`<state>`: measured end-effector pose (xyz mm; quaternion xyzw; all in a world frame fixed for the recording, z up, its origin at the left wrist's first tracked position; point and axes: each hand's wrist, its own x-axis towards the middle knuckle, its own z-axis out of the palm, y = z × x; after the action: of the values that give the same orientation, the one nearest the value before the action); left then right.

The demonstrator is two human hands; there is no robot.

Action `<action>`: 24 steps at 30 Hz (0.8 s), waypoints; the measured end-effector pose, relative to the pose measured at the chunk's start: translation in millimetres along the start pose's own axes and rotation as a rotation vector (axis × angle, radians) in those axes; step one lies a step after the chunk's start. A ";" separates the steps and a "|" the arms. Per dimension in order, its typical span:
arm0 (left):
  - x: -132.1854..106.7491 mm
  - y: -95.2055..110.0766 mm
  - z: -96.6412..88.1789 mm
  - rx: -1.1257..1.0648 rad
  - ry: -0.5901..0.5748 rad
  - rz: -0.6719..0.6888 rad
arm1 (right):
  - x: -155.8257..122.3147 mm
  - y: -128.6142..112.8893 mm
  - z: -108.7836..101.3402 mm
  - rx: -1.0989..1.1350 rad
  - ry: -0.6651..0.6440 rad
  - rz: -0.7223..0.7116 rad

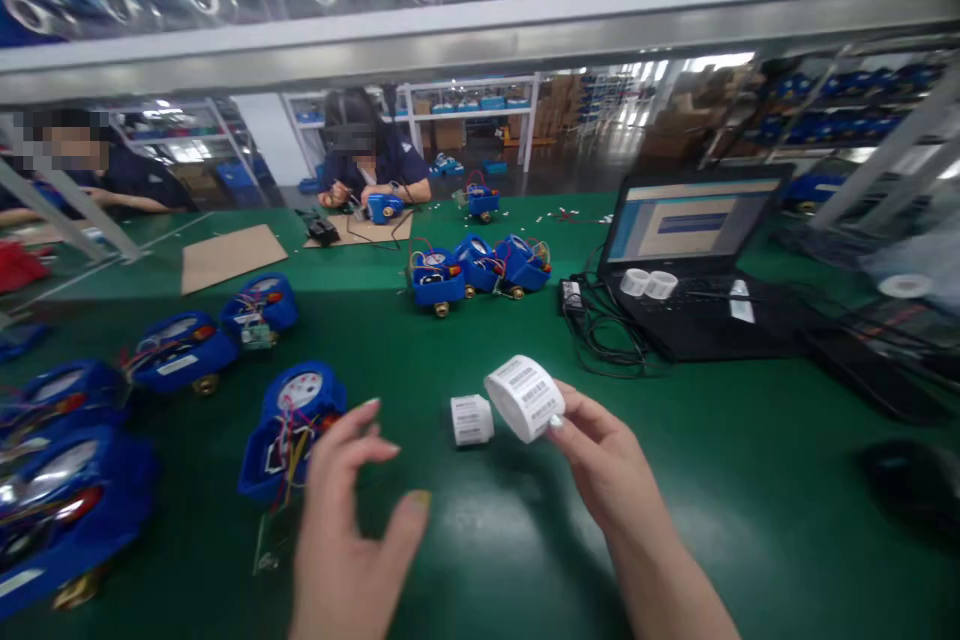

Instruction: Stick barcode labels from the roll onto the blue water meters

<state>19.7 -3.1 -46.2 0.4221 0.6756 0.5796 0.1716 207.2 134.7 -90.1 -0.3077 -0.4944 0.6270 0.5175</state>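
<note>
Between the thumb and fingers of my right hand (pixel 604 455) is a roll of white barcode labels (pixel 525 395), held tilted above the green table. A smaller roll of barcode labels (pixel 471 421) rests on the table just left of it. My left hand (pixel 352 510) is raised with its fingers apart and nothing in them. Behind its fingers stands a blue water meter (pixel 304 390) with loose coloured wires, partly hidden by the hand.
More blue meters (pixel 180 345) line the left side, and several (pixel 480 265) stand mid-table. A laptop (pixel 690 260) carrying two small white rolls (pixel 649 283) is at right, with cables (pixel 611 335) and a mouse (pixel 911 485). A shelf (pixel 480 30) crosses overhead. Two people sit opposite.
</note>
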 end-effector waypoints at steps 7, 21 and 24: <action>14.5 2.0 61.2 -0.162 -0.167 0.074 | -12.6 8.6 40.6 -0.026 -0.177 -0.054; 18.7 7.3 53.0 -0.233 -0.261 -0.043 | -16.1 12.2 31.8 -0.171 -0.081 -0.129; 18.2 8.7 51.5 -0.269 -0.227 -0.082 | -17.3 12.9 30.7 -0.182 -0.041 -0.141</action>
<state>49.4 43.6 -47.3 0.4304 0.5849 0.6057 0.3252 180.0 109.3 -94.6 -0.3050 -0.5800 0.5478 0.5201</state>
